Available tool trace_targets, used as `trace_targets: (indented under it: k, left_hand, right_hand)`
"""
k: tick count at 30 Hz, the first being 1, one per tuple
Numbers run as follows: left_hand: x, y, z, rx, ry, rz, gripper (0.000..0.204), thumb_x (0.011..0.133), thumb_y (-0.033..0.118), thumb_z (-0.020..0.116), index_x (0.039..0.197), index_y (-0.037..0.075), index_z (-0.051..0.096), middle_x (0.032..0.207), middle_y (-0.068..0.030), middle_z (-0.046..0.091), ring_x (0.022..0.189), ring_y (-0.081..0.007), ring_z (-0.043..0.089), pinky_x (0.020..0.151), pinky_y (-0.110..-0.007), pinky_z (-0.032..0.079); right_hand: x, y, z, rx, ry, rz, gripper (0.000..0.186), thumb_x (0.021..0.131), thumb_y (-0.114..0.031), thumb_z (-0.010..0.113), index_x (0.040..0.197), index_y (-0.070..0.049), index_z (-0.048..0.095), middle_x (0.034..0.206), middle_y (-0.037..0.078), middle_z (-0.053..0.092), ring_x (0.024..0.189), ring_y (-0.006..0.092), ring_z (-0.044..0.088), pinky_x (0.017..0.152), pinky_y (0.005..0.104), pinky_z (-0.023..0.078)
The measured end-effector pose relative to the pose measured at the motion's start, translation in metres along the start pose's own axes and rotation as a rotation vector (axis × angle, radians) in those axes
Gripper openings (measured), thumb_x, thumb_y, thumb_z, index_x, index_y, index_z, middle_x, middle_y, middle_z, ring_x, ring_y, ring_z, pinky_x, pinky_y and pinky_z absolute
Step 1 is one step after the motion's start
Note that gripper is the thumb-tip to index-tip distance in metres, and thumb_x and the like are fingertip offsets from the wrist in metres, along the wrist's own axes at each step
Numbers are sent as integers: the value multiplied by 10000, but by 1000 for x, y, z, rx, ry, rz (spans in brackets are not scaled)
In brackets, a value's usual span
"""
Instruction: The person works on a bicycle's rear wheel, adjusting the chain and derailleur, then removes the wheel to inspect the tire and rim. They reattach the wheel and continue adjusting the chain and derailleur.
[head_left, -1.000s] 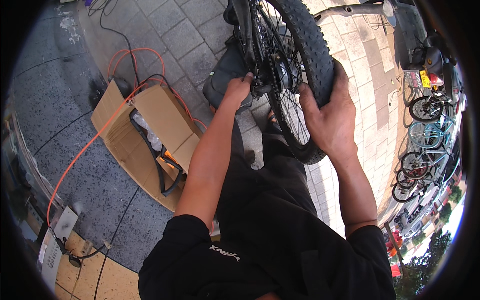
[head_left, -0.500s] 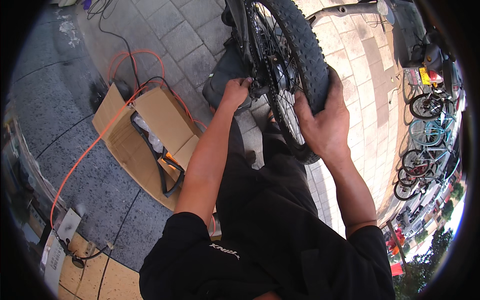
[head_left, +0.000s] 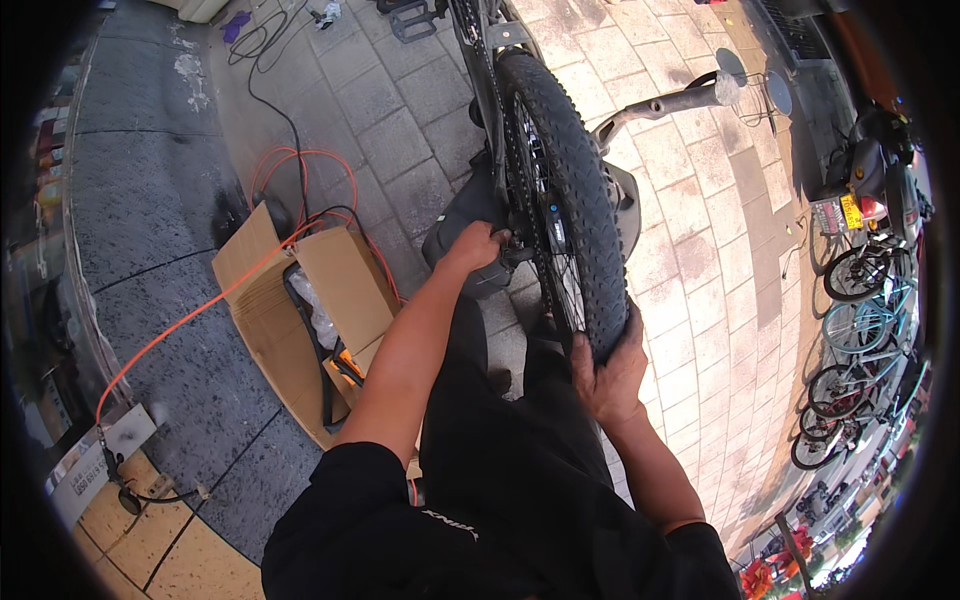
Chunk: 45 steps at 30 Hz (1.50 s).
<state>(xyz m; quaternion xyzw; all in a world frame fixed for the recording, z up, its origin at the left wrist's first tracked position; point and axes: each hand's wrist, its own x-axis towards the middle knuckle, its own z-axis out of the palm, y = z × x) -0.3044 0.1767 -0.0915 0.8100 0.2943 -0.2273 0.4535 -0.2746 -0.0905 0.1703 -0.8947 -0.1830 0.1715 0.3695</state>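
A bicycle's wheel with a knobby black tyre point(head_left: 590, 220) stands in front of me, with the chain point(head_left: 535, 215) along its left side. My right hand point(head_left: 612, 378) grips the tyre's near end, thumb on the left and fingers round the right. By the hub, left of the wheel, my left hand point(head_left: 470, 248) is closed at a small dark part. Its fingertips are partly hidden, so what they pinch is unclear. A dark grey, bag-like thing point(head_left: 450, 232) lies beneath that hand. The frame point(head_left: 475, 45) runs up past the top of the picture.
An open cardboard box point(head_left: 265, 335) with a black frame-like part and plastic wrap stands to my left. An orange hose point(head_left: 175, 325) crosses it. A grey metal bar point(head_left: 665, 105) juts out right of the wheel. Parked bicycles point(head_left: 850, 325) line the far right.
My right hand has gone from the tyre's right side down to its near end. The wheel appears lower and more of the bicycle shows. My left hand stays by the hub.
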Motion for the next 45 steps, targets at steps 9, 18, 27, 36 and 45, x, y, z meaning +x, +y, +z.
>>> trace_targets:
  k: [9, 18, 27, 36, 45]
  left_hand:
    - [-5, 28, -12, -19, -75, -36, 432, 995, 381, 628, 1090, -31, 719, 1015, -289, 701, 984, -432, 681, 855, -460, 503]
    - [8, 22, -21, 151, -159, 156, 423, 1005, 329, 598, 1106, -73, 684, 1091, -312, 682, 1075, -461, 645, 929, -476, 500]
    - [9, 21, -32, 174, -281, 122, 397, 989, 302, 588, 1111, -64, 684, 1133, -298, 684, 1100, -449, 647, 945, -482, 497]
    - [19, 4, -4, 265, -182, 160, 282, 950, 240, 609, 1092, 16, 704, 1089, -239, 710, 1063, -434, 663, 898, -505, 531]
    - [12, 26, -20, 405, -236, 165, 270, 894, 242, 626, 1052, 48, 726, 1070, -232, 720, 1022, -417, 684, 866, -508, 552]
  right_hand:
    - [-117, 83, -25, -317, -328, 236, 586, 873, -169, 677, 1384, 35, 476, 1255, 289, 587, 1168, 465, 571, 1008, 550, 455]
    - [-28, 49, -54, 67, 41, 175, 356, 1000, -151, 601, 1272, 77, 586, 1117, 262, 666, 1038, 391, 673, 916, 442, 533]
    - [1, 1, -32, -155, -58, -134, 717, 884, -360, 785, 1364, 86, 495, 1244, 310, 582, 1107, 486, 584, 957, 521, 487]
    - [-118, 141, -15, -465, -609, 169, 546, 888, -347, 712, 1274, 23, 601, 1203, 252, 638, 1075, 420, 632, 936, 547, 498]
    - [-44, 106, -47, -174, -75, 334, 297, 969, -234, 667, 1114, 20, 711, 1019, 245, 724, 904, 356, 729, 807, 452, 569]
